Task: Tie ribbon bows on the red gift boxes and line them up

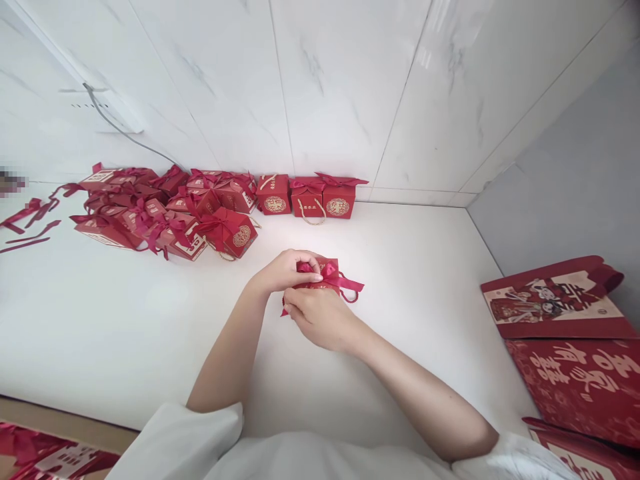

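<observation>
A small red gift box [325, 265] with a dark pink ribbon [345, 283] sits on the white table [425, 267] in front of me. My left hand [287, 269] pinches the ribbon at the box's top, fingers closed. My right hand [320, 317] is closed on the ribbon at the box's near side and hides most of the box. A ribbon bow and tail stick out to the right.
A heap of finished red ribboned boxes [165, 210] lies at the back left; three more [310, 195] stand along the marble wall. Loose ribbons [27, 220] lie far left. Large red paper bags [565, 327] lie at the right edge.
</observation>
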{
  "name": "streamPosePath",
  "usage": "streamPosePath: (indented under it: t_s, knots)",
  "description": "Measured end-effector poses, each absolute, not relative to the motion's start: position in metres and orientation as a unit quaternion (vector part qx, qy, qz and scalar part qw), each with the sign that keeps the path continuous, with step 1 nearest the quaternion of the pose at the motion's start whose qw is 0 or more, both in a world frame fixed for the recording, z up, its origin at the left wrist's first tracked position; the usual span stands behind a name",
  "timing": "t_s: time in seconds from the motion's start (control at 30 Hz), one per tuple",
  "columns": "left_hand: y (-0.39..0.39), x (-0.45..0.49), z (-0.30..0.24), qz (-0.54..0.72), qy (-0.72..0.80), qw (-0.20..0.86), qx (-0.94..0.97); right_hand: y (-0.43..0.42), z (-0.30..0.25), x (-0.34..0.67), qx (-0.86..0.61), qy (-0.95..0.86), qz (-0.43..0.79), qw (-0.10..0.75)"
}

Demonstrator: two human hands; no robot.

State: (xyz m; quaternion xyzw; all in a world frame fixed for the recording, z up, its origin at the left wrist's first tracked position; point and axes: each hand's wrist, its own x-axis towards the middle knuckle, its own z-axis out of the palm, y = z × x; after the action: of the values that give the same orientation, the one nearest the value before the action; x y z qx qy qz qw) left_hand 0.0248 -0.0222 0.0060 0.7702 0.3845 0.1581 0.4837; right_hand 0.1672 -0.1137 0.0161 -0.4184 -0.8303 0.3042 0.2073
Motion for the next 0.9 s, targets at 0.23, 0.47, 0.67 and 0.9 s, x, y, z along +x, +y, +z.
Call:
streamPosePath:
  t_s: [0.23, 0.47, 0.67, 0.9]
  knots:
    - [-0.026, 0.027, 0.008, 0.157, 0.398, 0.483, 0.764, -0.106, 0.019, 0.177, -0.343, -0.852, 0.36, 0.166]
    - [-0.033, 0.014, 0.04, 0.242, 0.475, 0.398, 0.747, -0.083, 0.031, 0.23, -0.447, -0.723, 0.451, 0.273]
    - [-0.036, 0.007, 0.042, 0.164, 0.589, 0.294, 0.734, -0.052, 0.002, 0.249, -0.545, -0.687, 0.369, 0.308]
    - [-0.04, 0.017, 0.042, 0.102, 0.56, 0.343, 0.747, -0.05, -0.01, 0.239, -0.497, -0.679, 0.436, 0.318]
